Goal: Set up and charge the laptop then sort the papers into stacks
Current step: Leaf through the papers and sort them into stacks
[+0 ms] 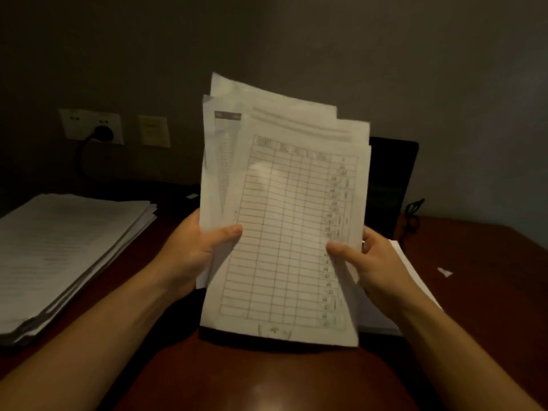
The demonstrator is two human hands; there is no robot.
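I hold a fanned bundle of papers point(284, 209) upright above the desk; the front sheet is a printed table form. My left hand point(192, 250) grips the bundle's left edge, thumb on the front. My right hand point(370, 265) pinches the right edge, thumb on the front sheet. Behind the bundle stands the open dark laptop point(391, 179), mostly hidden by the papers. A thick stack of papers point(59, 247) lies on the desk at the left. Another white stack point(409, 271) shows under my right wrist.
The desk point(489, 277) is dark reddish wood. A wall socket point(92, 126) at the back left has a black plug and cable in it; a second wall plate point(154, 131) sits beside it. A small paper scrap point(444, 272) and a dark cable point(413, 212) lie at the right.
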